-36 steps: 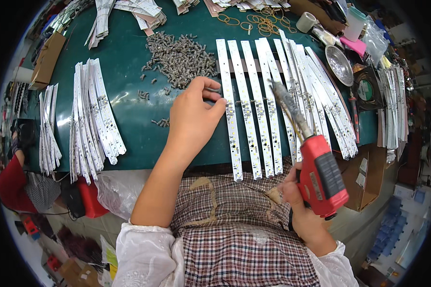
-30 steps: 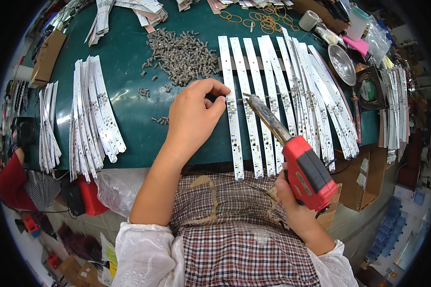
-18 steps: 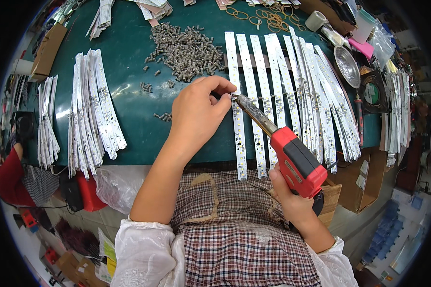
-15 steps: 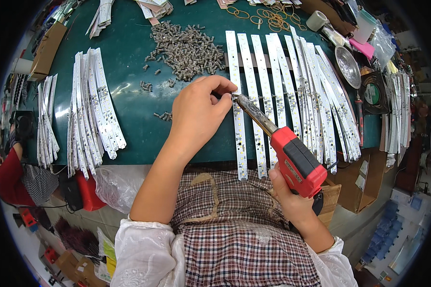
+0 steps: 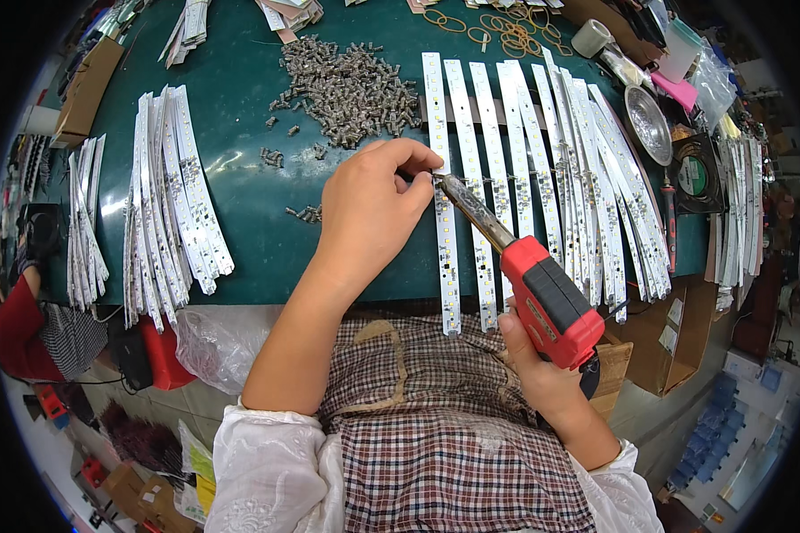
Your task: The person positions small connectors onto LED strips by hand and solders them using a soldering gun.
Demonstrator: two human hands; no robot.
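Mid-right on a green table [image 5: 262, 213], a slim white circuit strip [image 5: 447, 258].
Left hand [image 5: 369, 204] holds thumb near forefinger at its edge, pinch unclear; right hand [image 5: 545, 380] clasps a red-and-black soldering gun [image 5: 551, 302].

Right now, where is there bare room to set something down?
Bare green table lies between the left strips and the pile of parts. Right of the left hand it is crowded with more strips and the soldering gun.

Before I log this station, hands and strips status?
Left hand at white strip; right hand grips red soldering tool. Tip close to left fingers. Parts pile beyond hands.
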